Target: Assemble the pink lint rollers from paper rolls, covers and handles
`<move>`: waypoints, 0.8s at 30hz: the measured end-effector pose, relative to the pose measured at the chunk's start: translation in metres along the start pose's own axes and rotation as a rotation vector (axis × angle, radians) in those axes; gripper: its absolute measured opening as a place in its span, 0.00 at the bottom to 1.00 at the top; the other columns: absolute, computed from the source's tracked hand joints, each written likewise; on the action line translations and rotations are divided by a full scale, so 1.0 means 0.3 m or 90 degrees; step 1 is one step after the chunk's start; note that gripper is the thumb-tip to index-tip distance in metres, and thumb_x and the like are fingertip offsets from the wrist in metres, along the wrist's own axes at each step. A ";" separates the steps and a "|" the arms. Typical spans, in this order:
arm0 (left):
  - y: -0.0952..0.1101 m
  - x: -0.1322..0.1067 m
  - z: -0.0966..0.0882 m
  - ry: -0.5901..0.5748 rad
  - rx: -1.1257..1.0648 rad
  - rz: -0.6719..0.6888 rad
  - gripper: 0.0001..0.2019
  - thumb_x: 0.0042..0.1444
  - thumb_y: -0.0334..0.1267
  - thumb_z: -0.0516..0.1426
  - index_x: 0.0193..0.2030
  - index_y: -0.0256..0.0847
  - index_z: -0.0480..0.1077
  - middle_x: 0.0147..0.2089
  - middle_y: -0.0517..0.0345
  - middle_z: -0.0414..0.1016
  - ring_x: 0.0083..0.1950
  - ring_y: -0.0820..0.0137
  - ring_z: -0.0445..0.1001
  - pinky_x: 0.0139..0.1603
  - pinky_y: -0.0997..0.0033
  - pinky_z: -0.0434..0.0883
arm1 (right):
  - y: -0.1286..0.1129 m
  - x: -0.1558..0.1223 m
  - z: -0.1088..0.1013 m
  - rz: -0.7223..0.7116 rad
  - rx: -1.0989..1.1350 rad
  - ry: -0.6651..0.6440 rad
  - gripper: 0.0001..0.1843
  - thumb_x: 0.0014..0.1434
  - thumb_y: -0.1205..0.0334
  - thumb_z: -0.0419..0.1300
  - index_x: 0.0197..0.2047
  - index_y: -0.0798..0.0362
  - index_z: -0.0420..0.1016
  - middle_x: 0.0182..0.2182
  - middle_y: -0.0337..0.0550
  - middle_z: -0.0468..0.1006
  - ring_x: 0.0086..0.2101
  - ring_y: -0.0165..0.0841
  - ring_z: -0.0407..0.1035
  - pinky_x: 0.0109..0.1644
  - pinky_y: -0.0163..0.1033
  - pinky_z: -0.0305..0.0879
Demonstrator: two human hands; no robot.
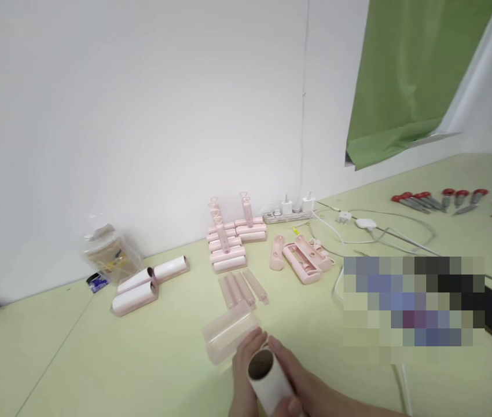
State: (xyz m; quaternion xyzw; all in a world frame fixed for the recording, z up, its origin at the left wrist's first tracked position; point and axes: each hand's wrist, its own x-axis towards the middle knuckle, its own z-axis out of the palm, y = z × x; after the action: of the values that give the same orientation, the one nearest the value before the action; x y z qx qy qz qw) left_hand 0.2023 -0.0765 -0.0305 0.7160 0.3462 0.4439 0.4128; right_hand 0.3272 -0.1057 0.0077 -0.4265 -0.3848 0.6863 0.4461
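Note:
A white paper roll [267,379] with a hollow cardboard core is held low in the middle, its open end facing me. My left hand [242,376] wraps it from the left, and my right hand [300,385] grips it from the right, fingers closed round it. Just beyond the hands a translucent pink cover [227,334] lies on the pale green table [98,359]. Several thin pink rods [242,288] lie side by side behind the cover.
Stacked pink lint rollers [232,240] and loose pink handles [302,255] sit near the wall. White rolls [142,286] and a plastic bag [109,252] lie to the left. A power strip [287,216], white cables [385,229], red-handled screwdrivers [441,200] and a green cloth [411,75] are to the right.

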 end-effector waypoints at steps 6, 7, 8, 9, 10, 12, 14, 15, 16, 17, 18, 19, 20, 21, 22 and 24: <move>0.051 -0.017 0.033 0.153 -0.125 0.015 0.22 0.45 0.51 0.58 0.45 0.42 0.63 0.53 0.47 0.64 0.54 0.56 0.63 0.51 0.58 0.63 | -0.081 0.003 -0.056 -0.160 -0.081 0.087 0.19 0.58 0.45 0.50 0.28 0.52 0.56 0.21 0.32 0.60 0.26 0.27 0.56 0.35 0.32 0.57; 0.061 -0.013 0.025 0.161 -0.116 0.018 0.20 0.46 0.48 0.59 0.44 0.42 0.64 0.48 0.49 0.67 0.50 0.59 0.66 0.48 0.61 0.65 | -0.099 0.002 -0.068 -0.178 -0.112 0.093 0.18 0.57 0.46 0.51 0.29 0.52 0.57 0.21 0.32 0.59 0.25 0.26 0.56 0.33 0.31 0.56; 0.070 -0.011 0.018 0.150 -0.107 0.009 0.17 0.46 0.46 0.59 0.42 0.42 0.64 0.43 0.52 0.68 0.45 0.63 0.68 0.45 0.64 0.67 | -0.114 0.000 -0.077 -0.194 -0.132 0.094 0.17 0.57 0.47 0.53 0.29 0.52 0.58 0.20 0.31 0.59 0.24 0.26 0.55 0.30 0.31 0.54; 0.079 -0.009 0.015 0.126 -0.103 -0.011 0.15 0.46 0.44 0.59 0.40 0.42 0.65 0.39 0.55 0.69 0.41 0.66 0.69 0.41 0.67 0.67 | -0.125 -0.002 -0.083 -0.211 -0.145 0.092 0.17 0.56 0.47 0.54 0.29 0.53 0.59 0.20 0.31 0.59 0.23 0.25 0.54 0.29 0.30 0.53; 0.088 -0.009 0.015 0.090 -0.107 -0.042 0.14 0.46 0.44 0.59 0.39 0.42 0.65 0.36 0.57 0.69 0.37 0.68 0.68 0.37 0.70 0.67 | -0.130 -0.005 -0.084 -0.223 -0.154 0.089 0.17 0.54 0.48 0.56 0.28 0.53 0.60 0.21 0.32 0.59 0.23 0.24 0.54 0.28 0.30 0.52; 0.107 -0.011 0.023 0.006 -0.150 -0.109 0.16 0.47 0.45 0.59 0.40 0.42 0.64 0.35 0.58 0.69 0.36 0.69 0.68 0.36 0.71 0.66 | -0.125 -0.010 -0.079 -0.237 -0.174 0.075 0.16 0.51 0.50 0.60 0.27 0.55 0.65 0.23 0.34 0.60 0.24 0.25 0.55 0.28 0.31 0.51; 0.127 -0.014 0.033 -0.077 -0.214 -0.136 0.23 0.43 0.49 0.60 0.44 0.41 0.62 0.39 0.55 0.70 0.41 0.64 0.69 0.42 0.67 0.66 | -0.106 -0.012 -0.067 -0.228 -0.197 0.051 0.14 0.48 0.53 0.63 0.26 0.55 0.70 0.25 0.35 0.59 0.26 0.25 0.54 0.28 0.31 0.50; 0.134 -0.017 0.037 -0.110 -0.238 -0.127 0.27 0.42 0.51 0.60 0.46 0.40 0.62 0.43 0.53 0.69 0.46 0.60 0.67 0.46 0.64 0.64 | -0.095 -0.013 -0.060 -0.218 -0.209 0.040 0.13 0.47 0.54 0.64 0.26 0.55 0.72 0.26 0.35 0.58 0.25 0.24 0.54 0.27 0.30 0.49; 0.139 -0.020 0.039 -0.131 -0.255 -0.111 0.30 0.41 0.53 0.60 0.48 0.39 0.61 0.46 0.50 0.68 0.50 0.57 0.65 0.49 0.62 0.62 | -0.086 -0.012 -0.054 -0.206 -0.222 0.030 0.11 0.45 0.55 0.66 0.26 0.55 0.74 0.26 0.35 0.58 0.25 0.24 0.53 0.27 0.30 0.49; 0.139 -0.024 0.040 -0.140 -0.266 -0.095 0.32 0.42 0.56 0.58 0.50 0.38 0.60 0.50 0.47 0.66 0.54 0.54 0.62 0.52 0.60 0.60 | -0.078 -0.012 -0.048 -0.194 -0.235 0.021 0.10 0.44 0.57 0.67 0.27 0.55 0.75 0.27 0.35 0.57 0.25 0.23 0.53 0.26 0.30 0.49; 0.135 -0.028 0.040 -0.139 -0.272 -0.082 0.33 0.44 0.57 0.55 0.52 0.37 0.59 0.52 0.45 0.64 0.56 0.53 0.59 0.54 0.59 0.58 | -0.072 -0.012 -0.044 -0.182 -0.244 0.013 0.10 0.44 0.58 0.67 0.28 0.54 0.75 0.28 0.36 0.58 0.25 0.23 0.53 0.26 0.30 0.49; 0.126 -0.032 0.040 -0.131 -0.272 -0.080 0.32 0.48 0.58 0.52 0.54 0.36 0.58 0.53 0.44 0.63 0.57 0.52 0.58 0.55 0.58 0.57 | -0.068 -0.011 -0.040 -0.173 -0.249 0.010 0.09 0.44 0.59 0.67 0.29 0.54 0.75 0.29 0.36 0.58 0.25 0.23 0.55 0.27 0.30 0.50; 0.114 -0.036 0.040 -0.123 -0.271 -0.086 0.31 0.51 0.58 0.48 0.54 0.36 0.57 0.54 0.44 0.62 0.58 0.53 0.57 0.56 0.58 0.56 | -0.065 -0.010 -0.038 -0.168 -0.252 0.015 0.09 0.45 0.60 0.66 0.29 0.54 0.75 0.30 0.37 0.59 0.27 0.24 0.56 0.28 0.30 0.52; 0.099 -0.039 0.040 -0.118 -0.270 -0.097 0.30 0.53 0.58 0.46 0.54 0.36 0.58 0.54 0.44 0.62 0.58 0.53 0.58 0.56 0.58 0.57 | -0.063 -0.010 -0.037 -0.164 -0.256 0.026 0.07 0.46 0.61 0.65 0.29 0.54 0.74 0.31 0.37 0.60 0.28 0.25 0.58 0.30 0.30 0.53; 0.085 -0.041 0.041 -0.119 -0.272 -0.108 0.29 0.54 0.58 0.45 0.52 0.37 0.59 0.53 0.45 0.63 0.57 0.53 0.59 0.54 0.58 0.58 | -0.062 -0.009 -0.036 -0.157 -0.258 0.039 0.06 0.46 0.62 0.64 0.29 0.54 0.73 0.30 0.37 0.61 0.28 0.25 0.58 0.30 0.31 0.54; 0.062 -0.042 0.043 -0.130 -0.283 -0.130 0.27 0.54 0.59 0.44 0.48 0.38 0.62 0.50 0.46 0.66 0.53 0.55 0.63 0.48 0.60 0.63 | -0.061 -0.008 -0.035 -0.136 -0.254 0.051 0.09 0.46 0.63 0.63 0.33 0.53 0.69 0.28 0.35 0.60 0.27 0.25 0.56 0.29 0.30 0.53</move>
State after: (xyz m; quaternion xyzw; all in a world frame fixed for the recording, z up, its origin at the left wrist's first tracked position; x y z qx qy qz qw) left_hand 0.2121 -0.0988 -0.0214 0.6101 0.2673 0.3902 0.6357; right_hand 0.3428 -0.1008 0.0214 -0.4902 -0.5376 0.5280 0.4380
